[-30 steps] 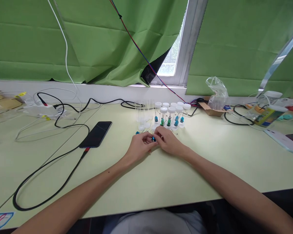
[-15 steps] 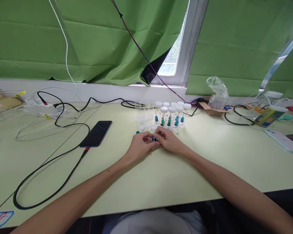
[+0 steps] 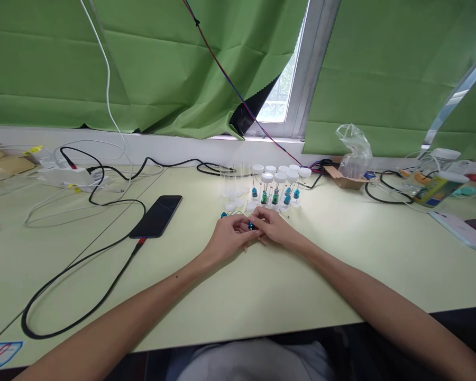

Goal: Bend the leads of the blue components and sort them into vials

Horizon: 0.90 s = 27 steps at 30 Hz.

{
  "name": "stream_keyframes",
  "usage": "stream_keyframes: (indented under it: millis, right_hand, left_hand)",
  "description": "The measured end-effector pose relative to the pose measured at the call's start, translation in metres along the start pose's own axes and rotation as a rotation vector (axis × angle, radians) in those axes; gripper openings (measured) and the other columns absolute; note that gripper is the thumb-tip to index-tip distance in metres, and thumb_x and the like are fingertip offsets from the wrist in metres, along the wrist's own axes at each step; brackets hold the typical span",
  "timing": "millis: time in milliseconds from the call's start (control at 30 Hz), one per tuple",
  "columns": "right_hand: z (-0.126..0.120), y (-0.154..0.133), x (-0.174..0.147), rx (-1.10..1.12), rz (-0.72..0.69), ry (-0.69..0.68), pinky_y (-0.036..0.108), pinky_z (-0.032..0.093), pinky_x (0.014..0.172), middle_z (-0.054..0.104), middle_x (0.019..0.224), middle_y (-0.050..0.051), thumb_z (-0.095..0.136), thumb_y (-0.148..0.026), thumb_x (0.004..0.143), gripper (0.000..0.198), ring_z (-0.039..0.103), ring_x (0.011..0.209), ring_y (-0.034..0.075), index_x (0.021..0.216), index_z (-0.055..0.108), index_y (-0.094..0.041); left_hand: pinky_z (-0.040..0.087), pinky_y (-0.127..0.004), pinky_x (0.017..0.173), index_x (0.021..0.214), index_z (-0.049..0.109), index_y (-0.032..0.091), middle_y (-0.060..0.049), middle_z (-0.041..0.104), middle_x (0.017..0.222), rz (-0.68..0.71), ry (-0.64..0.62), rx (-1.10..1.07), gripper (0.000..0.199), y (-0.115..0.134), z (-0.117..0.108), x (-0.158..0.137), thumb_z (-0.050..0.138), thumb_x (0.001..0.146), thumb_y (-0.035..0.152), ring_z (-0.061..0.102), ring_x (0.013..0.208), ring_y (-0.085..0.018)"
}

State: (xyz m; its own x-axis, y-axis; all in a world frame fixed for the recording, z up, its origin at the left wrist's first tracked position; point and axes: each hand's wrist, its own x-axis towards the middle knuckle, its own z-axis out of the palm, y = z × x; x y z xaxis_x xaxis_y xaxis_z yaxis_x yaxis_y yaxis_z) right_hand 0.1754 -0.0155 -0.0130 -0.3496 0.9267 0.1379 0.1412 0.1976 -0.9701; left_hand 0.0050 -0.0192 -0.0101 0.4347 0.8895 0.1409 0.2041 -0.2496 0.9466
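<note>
My left hand [image 3: 232, 234] and my right hand [image 3: 270, 225] meet over the table, both with fingers pinched on a small dark blue, shiny part [image 3: 251, 226]. Its exact kind is mostly hidden by the fingers. Another small blue piece [image 3: 224, 215] lies just beyond the left hand, beside some thin wires. Behind the hands stand several clear tubes with white caps [image 3: 266, 179], holding blue or green pieces with thin wire leads. To their left are clear tubes [image 3: 227, 180] without white caps, and clear round pieces [image 3: 230, 206] in front of them.
A phone [image 3: 156, 217] lies to the left with a black cable [image 3: 27, 312] looping from it. A power strip [image 3: 65, 177] sits at the back left. A cardboard box [image 3: 343, 179] with a plastic bag, a jar [image 3: 440, 189] and a pale tablet-like slab [image 3: 456, 228] are on the right.
Both hands stay in nearly the same place around the small blue part. The fingers have shifted slightly, with fingertips now showing below the right hand.
</note>
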Motion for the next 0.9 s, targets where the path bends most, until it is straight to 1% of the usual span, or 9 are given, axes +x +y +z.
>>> stream_keyframes:
  millis: [200,367,467,600,700,767,833,900]
  right_hand:
    - [0.000,0.001,0.000,0.031,0.026,-0.012,0.025,0.039,0.046,0.054,0.054,-0.006,0.058,-0.053,0.088,0.035,0.051,0.042,0.011,0.076,0.047,-0.022]
    - [-0.001,0.004,0.001,0.084,0.035,-0.015,0.024,0.039,0.046,0.054,0.055,-0.006,0.058,-0.055,0.088,0.037,0.052,0.043,0.011,0.078,0.048,-0.021]
    - [-0.001,0.004,0.002,0.135,0.025,0.014,0.025,0.042,0.045,0.052,0.059,-0.006,0.059,-0.056,0.087,0.039,0.051,0.046,0.011,0.075,0.046,-0.021]
    - [-0.002,0.003,0.003,0.155,0.002,0.086,0.025,0.043,0.044,0.049,0.061,-0.005,0.056,-0.057,0.089,0.038,0.050,0.049,0.012,0.075,0.046,-0.022]
    - [-0.003,0.003,0.003,0.053,-0.061,0.179,0.025,0.039,0.044,0.049,0.059,-0.006,0.048,-0.052,0.094,0.033,0.047,0.046,0.011,0.078,0.045,-0.023]
    - [-0.004,0.002,0.002,-0.095,-0.125,0.270,0.025,0.039,0.048,0.050,0.059,-0.005,0.045,-0.046,0.097,0.028,0.047,0.047,0.011,0.080,0.047,-0.023]
    - [-0.005,0.002,0.001,-0.287,-0.201,0.360,0.026,0.041,0.054,0.056,0.067,-0.002,0.046,-0.038,0.097,0.022,0.051,0.055,0.012,0.083,0.051,-0.021]
    - [-0.007,0.002,0.000,-0.448,-0.284,0.418,0.027,0.043,0.060,0.064,0.083,0.003,0.047,-0.030,0.095,0.016,0.056,0.067,0.014,0.088,0.057,-0.020]
  left_hand:
    - [0.046,-0.025,0.051,0.081,0.065,0.016,-0.001,0.069,0.063,-0.026,0.006,-0.031,0.025,0.004,0.001,0.000,0.076,0.074,0.038,0.059,0.049,-0.012]
    - [0.046,-0.025,0.050,0.079,0.062,0.016,-0.002,0.069,0.062,-0.032,0.001,-0.034,0.028,0.006,0.000,-0.001,0.076,0.075,0.040,0.058,0.050,-0.012]
    - [0.046,-0.026,0.051,0.083,0.064,0.016,-0.002,0.068,0.063,-0.034,0.010,-0.019,0.031,0.005,-0.001,0.000,0.076,0.074,0.043,0.058,0.050,-0.013]
    - [0.046,-0.026,0.051,0.086,0.065,0.016,0.001,0.062,0.062,-0.025,0.076,0.023,0.034,0.004,-0.005,0.002,0.078,0.071,0.044,0.058,0.050,-0.013]
    - [0.046,-0.027,0.054,0.085,0.064,0.017,0.002,0.062,0.063,-0.014,0.122,0.042,0.035,0.005,-0.009,0.005,0.079,0.069,0.045,0.058,0.051,-0.012]
    - [0.046,-0.027,0.056,0.083,0.064,0.017,0.002,0.061,0.063,-0.020,0.143,0.038,0.036,0.006,-0.011,0.006,0.080,0.068,0.045,0.058,0.051,-0.012]
    - [0.046,-0.028,0.057,0.082,0.064,0.017,0.002,0.061,0.062,-0.022,0.161,0.032,0.037,0.008,-0.014,0.006,0.081,0.066,0.045,0.057,0.051,-0.012]
    - [0.046,-0.028,0.058,0.084,0.064,0.017,0.002,0.061,0.062,-0.020,0.178,0.031,0.038,0.009,-0.016,0.007,0.081,0.066,0.045,0.057,0.051,-0.012]
